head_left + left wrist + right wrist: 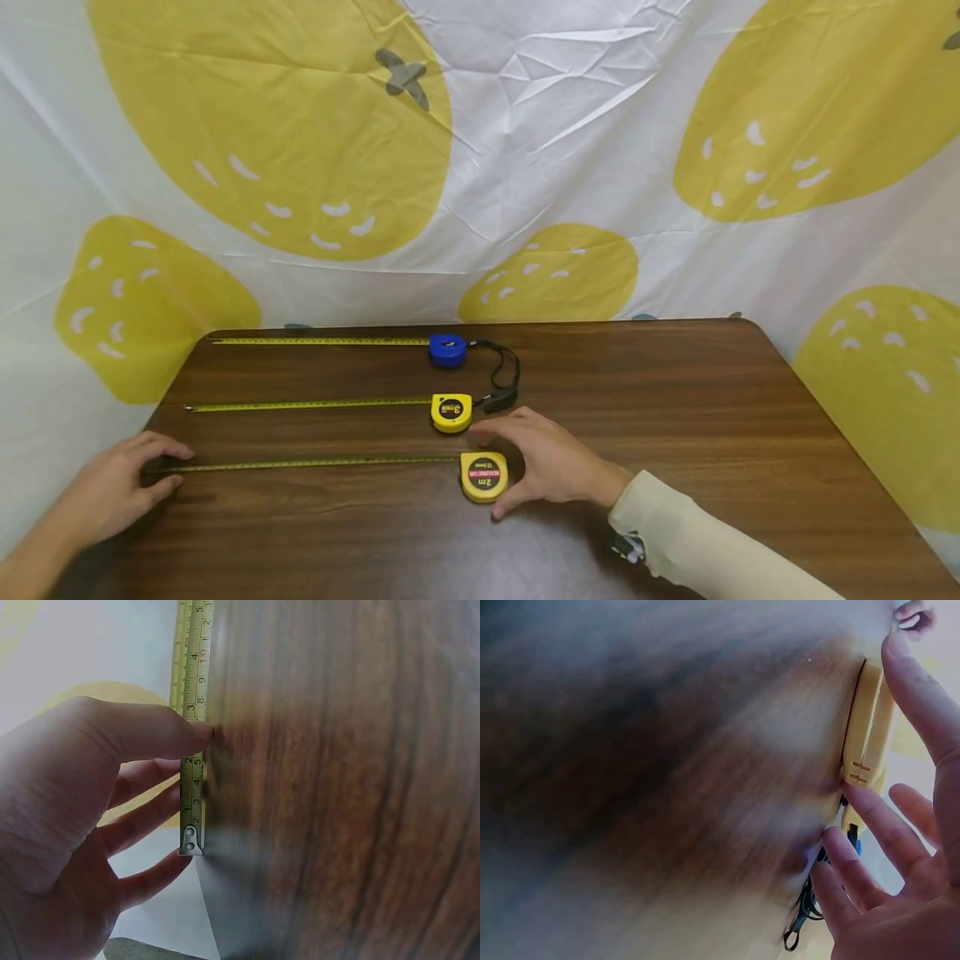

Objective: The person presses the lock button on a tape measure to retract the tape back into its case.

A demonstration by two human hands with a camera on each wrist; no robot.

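A yellow 2 m tape measure (484, 477) lies nearest on the wooden table, its blade (322, 463) pulled out to the left. My right hand (551, 458) curves around the right side of its case, thumb and fingers spread apart, with a gap visible in the head view. At the blade's hooked end (190, 841), my left hand (112, 492) has thumb and fingers parted on either side of the blade; whether they touch it is hard to tell. Behind lie a yellow 3 m tape measure (452, 413) and a blue tape measure (447, 351), both with blades extended left.
A black wrist strap (513, 367) runs from the blue tape measure, and a black strap end (501, 400) lies beside the 3 m one. The brown table (675, 400) meets a white cloth (510, 167) printed with yellow fruit at its back and sides.
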